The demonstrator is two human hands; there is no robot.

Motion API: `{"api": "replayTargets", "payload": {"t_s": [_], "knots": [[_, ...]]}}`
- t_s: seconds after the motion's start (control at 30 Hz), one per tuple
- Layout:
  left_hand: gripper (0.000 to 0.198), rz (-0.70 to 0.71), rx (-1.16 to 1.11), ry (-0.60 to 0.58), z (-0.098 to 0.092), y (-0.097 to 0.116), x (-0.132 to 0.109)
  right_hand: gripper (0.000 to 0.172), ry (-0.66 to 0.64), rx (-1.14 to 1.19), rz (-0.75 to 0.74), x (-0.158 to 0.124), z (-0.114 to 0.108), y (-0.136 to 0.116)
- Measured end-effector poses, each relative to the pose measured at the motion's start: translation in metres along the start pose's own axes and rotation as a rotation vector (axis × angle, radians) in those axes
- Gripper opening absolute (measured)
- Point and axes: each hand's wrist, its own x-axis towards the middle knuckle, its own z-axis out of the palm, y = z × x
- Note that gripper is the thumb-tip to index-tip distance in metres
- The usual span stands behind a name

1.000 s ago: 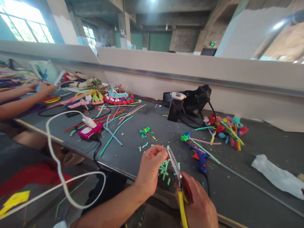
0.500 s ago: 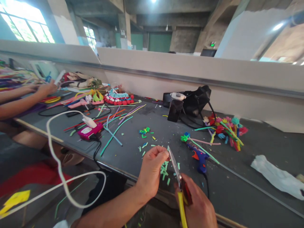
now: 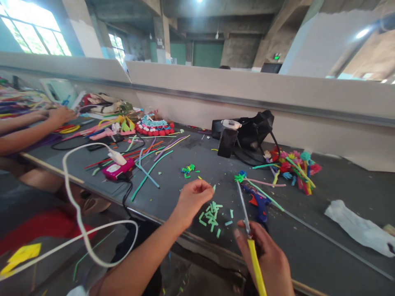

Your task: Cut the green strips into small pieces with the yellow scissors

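Observation:
My left hand (image 3: 194, 202) is closed in a pinch, with a short light green piece of pipe cleaner (image 3: 214, 187) at its fingertips. My right hand (image 3: 268, 255) grips a pair of scissors (image 3: 244, 205), yellow-handled, whose long metal blades point away from me. Below and right of my left fingertips, a small pile of cut light green pieces (image 3: 211, 213) lies on the dark table (image 3: 175, 197). Beyond the scissors rests a blue glue gun (image 3: 261, 205) with an orange trigger. A green and blue fuzzy bundle (image 3: 240, 176) is by its nozzle.
A pink power adapter (image 3: 119, 168) with a white cable is on the left, beside loose pipe cleaners (image 3: 151, 174). A black bag (image 3: 256, 131) and a phone (image 3: 227, 143) stand at the back. Pipe-cleaner flowers (image 3: 296, 168) lie right. Another person's hands (image 3: 60, 116) are far left.
My right hand has drawn the scissors away to the right of my left hand. My left hand has shifted slightly left and up, uncovering more of the green pile.

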Motion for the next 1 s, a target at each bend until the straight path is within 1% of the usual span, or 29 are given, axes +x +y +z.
{"api": "replayTargets", "payload": {"t_s": [0.07,0.1,0.17,0.23,0.3,0.37,0.43,0.5,0.57,0.67,0.73,0.8,0.9,0.93,0.97,1.0], "knots": [[0.007,0.108,0.355,0.016,-0.015,-0.003,0.014,0.035,0.029,0.043,0.102,0.002,-0.005,-0.006],[0.008,0.147,0.539,0.046,-0.022,-0.006,0.021,0.036,0.038,0.061,0.144,0.001,-0.007,-0.009],[0.011,0.196,0.876,0.061,-0.032,-0.012,0.03,0.038,0.043,0.094,0.203,0.0,-0.01,-0.013],[0.013,0.197,0.958,0.067,-0.035,-0.019,0.035,0.039,0.04,0.122,0.233,-0.001,-0.011,-0.015],[0.014,0.208,0.977,0.058,-0.03,-0.024,0.034,0.038,0.036,0.145,0.248,-0.002,-0.012,-0.016],[0.015,0.267,0.989,0.011,-0.019,-0.027,0.031,0.038,0.042,0.152,0.257,-0.002,-0.014,-0.016],[0.014,0.369,0.986,-0.095,-0.005,-0.029,0.025,0.039,0.055,0.153,0.259,-0.001,-0.015,-0.016],[0.013,0.43,0.982,-0.204,0.007,-0.029,0.019,0.039,0.063,0.162,0.245,-0.001,-0.015,-0.016],[0.012,0.473,1.003,-0.257,0.015,-0.031,0.015,0.037,0.057,0.175,0.228,-0.001,-0.016,-0.015],[0.011,0.515,1.039,-0.289,0.021,-0.036,0.012,0.035,0.038,0.177,0.212,-0.002,-0.015,-0.011],[0.012,0.513,1.032,-0.301,0.023,-0.039,0.013,0.034,0.03,0.167,0.208,-0.003,-0.015,-0.009],[0.016,0.488,0.976,-0.275,0.024,-0.038,0.014,0.036,0.039,0.16,0.211,-0.003,-0.014,-0.008],[0.015,0.434,0.795,-0.19,0.025,-0.028,0.012,0.039,0.068,0.164,0.222,-0.001,-0.013,-0.009],[0.014,0.416,0.715,-0.185,0.025,-0.023,0.01,0.04,0.072,0.162,0.217,0.0,-0.012,-0.01],[0.013,0.401,0.629,-0.202,0.024,-0.017,0.007,0.04,0.073,0.155,0.208,0.002,-0.012,-0.009],[0.013,0.386,0.541,-0.246,0.023,-0.011,0.004,0.041,0.073,0.146,0.199,0.003,-0.011,-0.008]]}}
